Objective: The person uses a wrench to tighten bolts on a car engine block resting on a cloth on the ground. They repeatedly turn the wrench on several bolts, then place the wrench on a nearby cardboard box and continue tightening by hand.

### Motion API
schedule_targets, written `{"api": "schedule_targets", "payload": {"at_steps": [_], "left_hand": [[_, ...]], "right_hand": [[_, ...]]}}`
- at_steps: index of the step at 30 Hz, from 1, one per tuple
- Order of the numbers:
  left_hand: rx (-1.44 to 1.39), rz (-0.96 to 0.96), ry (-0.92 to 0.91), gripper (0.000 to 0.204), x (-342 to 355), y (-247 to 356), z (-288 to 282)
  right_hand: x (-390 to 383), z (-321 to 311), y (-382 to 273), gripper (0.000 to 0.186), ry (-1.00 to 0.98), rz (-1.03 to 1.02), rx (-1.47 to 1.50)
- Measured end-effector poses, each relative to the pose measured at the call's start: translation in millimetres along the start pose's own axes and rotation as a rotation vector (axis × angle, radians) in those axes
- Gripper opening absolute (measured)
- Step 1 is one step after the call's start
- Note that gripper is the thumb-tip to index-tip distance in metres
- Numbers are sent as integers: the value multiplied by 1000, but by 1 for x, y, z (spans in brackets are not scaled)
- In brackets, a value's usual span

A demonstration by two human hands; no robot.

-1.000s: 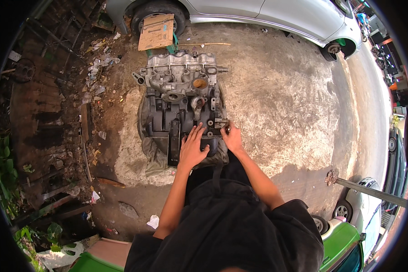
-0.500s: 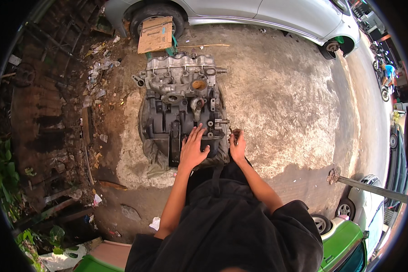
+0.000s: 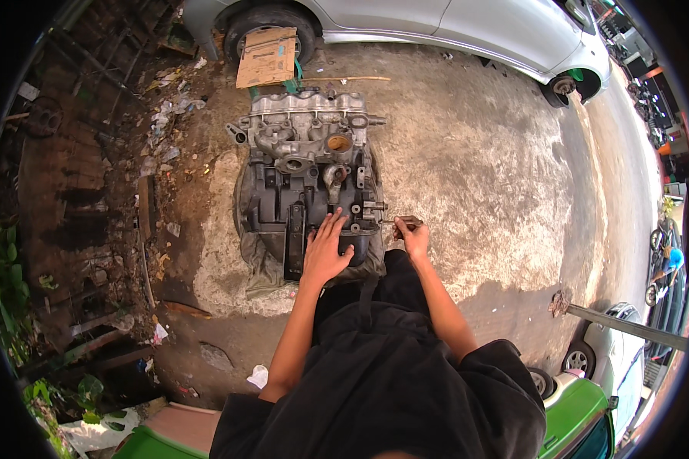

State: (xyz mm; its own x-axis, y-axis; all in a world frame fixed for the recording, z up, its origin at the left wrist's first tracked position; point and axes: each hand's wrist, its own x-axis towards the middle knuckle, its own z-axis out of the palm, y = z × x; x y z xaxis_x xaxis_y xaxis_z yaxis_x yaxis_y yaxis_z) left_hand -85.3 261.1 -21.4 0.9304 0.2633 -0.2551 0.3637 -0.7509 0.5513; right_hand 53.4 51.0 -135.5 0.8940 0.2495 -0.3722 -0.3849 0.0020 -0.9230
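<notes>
A car engine (image 3: pixel 272 191) with a grey metal top and a black block rests on a crumpled cloth (image 3: pixel 260 275) before me. My left hand (image 3: pixel 328 246) lies on the near part of the block, thumb apart from the fingers, holding nothing. Beside the engine's right edge, my right hand (image 3: pixel 414 237) is closed on a small dark tool (image 3: pixel 411 221). A thin shaft from it points left toward the engine's side, close to a small metal fitting (image 3: pixel 374 206). Whether its tip touches the engine I cannot tell; the exact kind of tool is too small to make out.
Beyond the engine, a cardboard sheet (image 3: pixel 266 58) with tools on it lies on a green stand by a silver car (image 3: pixel 406 21). Litter (image 3: pixel 168 111) and scrap wood cover the left ground. A pole (image 3: pixel 628 323) and a green vehicle (image 3: pixel 578 421) are at the lower right.
My right hand has shifted slightly right, away from the engine's edge, and the dark tool in it now shows more plainly. My left hand stays on the block.
</notes>
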Motion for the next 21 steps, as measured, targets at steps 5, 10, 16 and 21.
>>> {"api": "schedule_targets", "payload": {"at_steps": [5,10,16,21], "left_hand": [[-9,-1,-3,74,0,-1,1],[-19,-1,2,74,0,-1,1],[-26,2,17,75,0,-2,1],[-26,4,26,75,0,-2,2]], "right_hand": [[30,5,-6,39,-87,81,-235],[58,19,-17,44,-162,124,-474],[73,31,-19,47,-162,89,-612],[79,35,-13,48,-161,85,-728]]}}
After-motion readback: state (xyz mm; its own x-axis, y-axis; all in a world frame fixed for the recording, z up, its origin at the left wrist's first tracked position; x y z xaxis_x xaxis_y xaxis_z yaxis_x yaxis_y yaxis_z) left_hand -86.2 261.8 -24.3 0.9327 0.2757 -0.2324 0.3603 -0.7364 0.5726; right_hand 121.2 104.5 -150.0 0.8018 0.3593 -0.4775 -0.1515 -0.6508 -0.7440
